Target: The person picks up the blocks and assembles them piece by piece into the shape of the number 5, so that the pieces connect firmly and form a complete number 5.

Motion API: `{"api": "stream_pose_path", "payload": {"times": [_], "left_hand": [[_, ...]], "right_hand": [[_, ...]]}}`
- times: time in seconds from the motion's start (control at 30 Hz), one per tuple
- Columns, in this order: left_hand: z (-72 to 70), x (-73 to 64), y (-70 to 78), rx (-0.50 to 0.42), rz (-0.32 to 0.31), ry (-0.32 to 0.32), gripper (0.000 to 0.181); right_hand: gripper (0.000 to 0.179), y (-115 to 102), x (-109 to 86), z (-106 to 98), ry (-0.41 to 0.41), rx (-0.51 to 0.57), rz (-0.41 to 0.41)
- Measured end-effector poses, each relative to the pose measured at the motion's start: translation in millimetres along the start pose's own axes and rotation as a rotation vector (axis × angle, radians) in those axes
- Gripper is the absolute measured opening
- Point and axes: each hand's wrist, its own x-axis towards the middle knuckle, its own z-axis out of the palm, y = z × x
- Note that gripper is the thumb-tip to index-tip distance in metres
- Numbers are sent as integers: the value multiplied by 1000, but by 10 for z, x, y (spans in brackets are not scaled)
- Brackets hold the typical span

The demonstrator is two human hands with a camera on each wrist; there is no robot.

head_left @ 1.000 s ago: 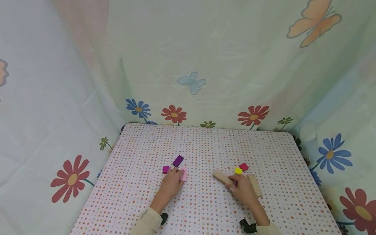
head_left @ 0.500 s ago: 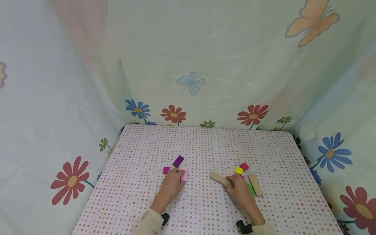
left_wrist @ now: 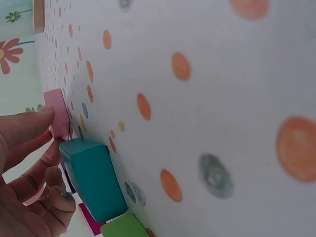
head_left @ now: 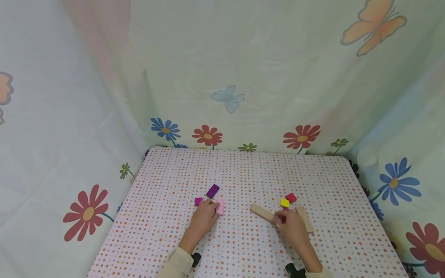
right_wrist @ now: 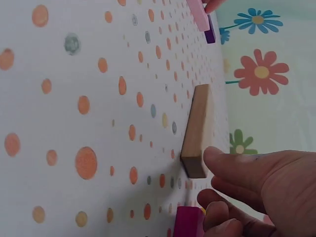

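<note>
My left hand [head_left: 204,217] pinches a pink block [head_left: 220,207] between thumb and forefinger; the left wrist view shows the thumb on that pink block [left_wrist: 58,113]. Beneath the same hand lie a teal block [left_wrist: 96,180] and a green block [left_wrist: 124,227]. My right hand [head_left: 291,226] is at the near end of a plain wooden block [head_left: 261,212]. In the right wrist view, the thumb tip is right by the end of this wooden block [right_wrist: 198,131], and the fingers do not wrap it. A magenta block [right_wrist: 188,222] lies below these fingers.
Beyond the left hand are a purple block [head_left: 213,191] and a magenta block [head_left: 198,201]. A yellow block [head_left: 284,203], a red block [head_left: 291,197] and a second wooden block [head_left: 304,219] lie around the right hand. Flowered cloth [head_left: 243,58] surrounds the dotted table [head_left: 240,173].
The wooden block first slid slightly left with my right hand, which then drew back a little to the right. A green block seen beside it is hidden now. My left hand stays put.
</note>
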Motion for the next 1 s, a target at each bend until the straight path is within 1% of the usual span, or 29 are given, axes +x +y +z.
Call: {"api": "stream_pose_path", "payload": {"times": [0.13,0.3,0.43,0.53,0.67,0.77,1.0], "left_hand": [[6,-1,-3,-25,-8,-9,37],[11,9,1,-34,-4,-9,37],[27,32,0,-34,26,20,36],[41,51,4,-45,49,39,35],[65,64,51,-95,24,25,36],[65,78,99,-108,3,11,37],[74,151,157,-81,32,14,36]], "right_hand": [[30,17,16,38,-16,23,13],[29,-5,50,69,19,33,-13],[27,-54,94,71,51,45,-34],[26,-79,135,82,63,74,-32],[25,-87,191,105,68,106,-27],[25,-96,231,127,65,114,-21],[25,-173,326,149,60,136,-8]]}}
